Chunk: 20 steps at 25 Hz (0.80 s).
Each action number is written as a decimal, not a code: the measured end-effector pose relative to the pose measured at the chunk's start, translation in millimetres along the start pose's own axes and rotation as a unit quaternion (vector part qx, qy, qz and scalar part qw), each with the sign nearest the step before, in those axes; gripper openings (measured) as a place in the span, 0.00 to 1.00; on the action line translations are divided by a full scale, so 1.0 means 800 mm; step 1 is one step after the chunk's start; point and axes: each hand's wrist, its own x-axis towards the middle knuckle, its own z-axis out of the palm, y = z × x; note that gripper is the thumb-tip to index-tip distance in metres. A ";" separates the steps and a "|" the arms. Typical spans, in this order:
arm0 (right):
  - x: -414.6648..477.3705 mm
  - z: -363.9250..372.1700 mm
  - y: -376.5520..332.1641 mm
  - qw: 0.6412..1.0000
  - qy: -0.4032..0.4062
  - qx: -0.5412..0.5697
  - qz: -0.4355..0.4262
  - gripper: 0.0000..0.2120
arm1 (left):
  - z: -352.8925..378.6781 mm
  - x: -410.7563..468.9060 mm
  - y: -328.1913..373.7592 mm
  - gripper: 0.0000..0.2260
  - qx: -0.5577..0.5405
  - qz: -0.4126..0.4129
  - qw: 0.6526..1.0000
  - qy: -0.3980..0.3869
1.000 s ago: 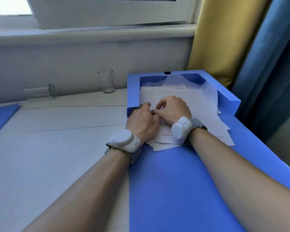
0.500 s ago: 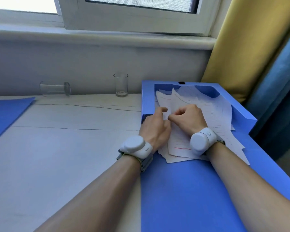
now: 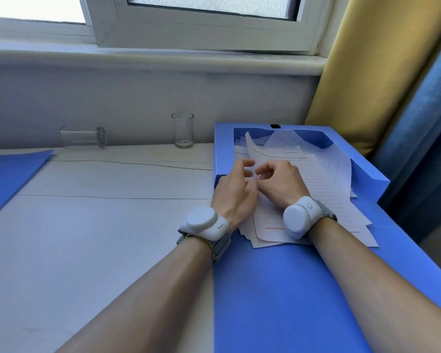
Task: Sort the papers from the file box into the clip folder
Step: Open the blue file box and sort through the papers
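The blue file box lies open on the right of the table, its lid spread flat toward me. A loose pile of lined papers fills the box and spills onto the lid. The top sheet curls upward along its left edge. My left hand and my right hand meet at that edge, fingers curled, each pinching the top sheet. A flat blue folder lies at the far left, partly cut off by the frame.
An upright glass stands by the wall left of the box, and another glass lies on its side further left. White tabletop stretches between folder and box. Yellow and blue curtains hang at the right.
The top sheet's left edge has risen from flat to curled up between my fingers. Both hands have lifted slightly off the pile. My view has tilted up toward the window.
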 end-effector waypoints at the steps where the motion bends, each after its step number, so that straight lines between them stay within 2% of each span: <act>1: 0.000 0.000 0.000 1.000 0.007 0.005 0.007 0.14 | 0.001 0.000 0.000 0.18 0.023 -0.002 1.000 0.009; 5: 0.002 -0.002 0.001 0.999 0.021 0.026 0.024 0.14 | 0.005 -0.001 0.001 0.20 0.086 -0.014 0.996 0.018; 12: 0.003 -0.003 0.003 0.999 0.017 0.044 0.024 0.16 | 0.006 0.000 -0.001 0.19 0.069 0.010 0.998 0.008; 15: 0.004 -0.003 0.005 0.998 0.015 0.059 0.034 0.16 | 0.006 0.001 -0.003 0.18 0.037 0.053 0.998 0.011; 20: 0.009 -0.005 0.007 0.993 0.002 0.113 0.041 0.10 | 0.006 0.000 -0.001 0.20 -0.019 0.127 0.992 0.003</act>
